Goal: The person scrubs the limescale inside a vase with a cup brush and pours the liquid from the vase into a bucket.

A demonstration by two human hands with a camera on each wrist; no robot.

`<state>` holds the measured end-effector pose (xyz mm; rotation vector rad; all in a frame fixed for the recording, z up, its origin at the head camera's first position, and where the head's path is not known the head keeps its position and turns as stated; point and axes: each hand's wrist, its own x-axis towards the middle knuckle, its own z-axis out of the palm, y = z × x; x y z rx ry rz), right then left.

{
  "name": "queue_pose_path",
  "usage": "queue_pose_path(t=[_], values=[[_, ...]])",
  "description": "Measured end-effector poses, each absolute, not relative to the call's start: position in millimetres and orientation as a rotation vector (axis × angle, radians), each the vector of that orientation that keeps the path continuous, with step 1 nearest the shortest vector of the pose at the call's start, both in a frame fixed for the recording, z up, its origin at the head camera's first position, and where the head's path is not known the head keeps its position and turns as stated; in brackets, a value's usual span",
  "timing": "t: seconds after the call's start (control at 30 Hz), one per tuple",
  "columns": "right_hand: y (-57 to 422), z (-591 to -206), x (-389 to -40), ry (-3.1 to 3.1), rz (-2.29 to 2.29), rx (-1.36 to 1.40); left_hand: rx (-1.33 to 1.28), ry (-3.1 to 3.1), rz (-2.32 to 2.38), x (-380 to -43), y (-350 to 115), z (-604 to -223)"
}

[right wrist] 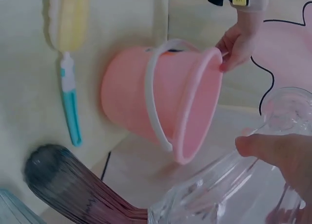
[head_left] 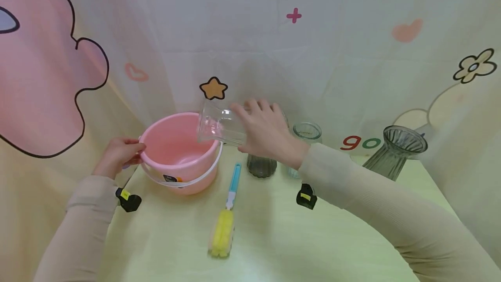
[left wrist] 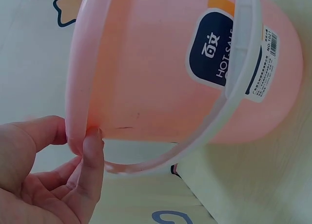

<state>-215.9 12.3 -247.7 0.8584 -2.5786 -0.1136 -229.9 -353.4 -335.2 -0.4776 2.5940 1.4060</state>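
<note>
A pink bucket (head_left: 184, 173) with a white handle stands upright at the left of the table. My left hand (head_left: 120, 155) pinches its rim; in the left wrist view, thumb and fingers (left wrist: 92, 156) lie on either side of the rim (left wrist: 80, 78). My right hand (head_left: 266, 132) grips a clear glass vase (head_left: 223, 123) tipped onto its side, with its flared mouth over the bucket's right rim. In the right wrist view the thumb (right wrist: 265, 148) lies across the clear vase (right wrist: 209, 190). Whether anything is inside the vase, I cannot tell.
A bottle brush (head_left: 225, 225) with yellow sponge and blue handle lies on the table (head_left: 297, 238). Behind my right hand stand a dark ribbed vase (head_left: 261, 166) and a clear greenish vase (head_left: 307, 130). Another grey ribbed vase (head_left: 395, 151) is at the right. A printed curtain (head_left: 250, 34) hangs behind.
</note>
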Motion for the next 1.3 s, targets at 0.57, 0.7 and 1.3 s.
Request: queue_pose_path(t=[0.57,0.7,1.3], values=[[-40.1,-264.2,-258.5,-2.082,-1.048,0.916,-0.581,2.564,1.527,-230.4,-350.2,-342.2],[-41.6,-271.1,-263.0,-1.915,-1.082,0.894,-0.572,2.552,1.553,-231.4,-350.7,-343.3],[-17.9,-270.2,-266.5,-1.941,-0.179,0.883,-0.585,2.681,1.485,-228.0,-347.5,-341.7]])
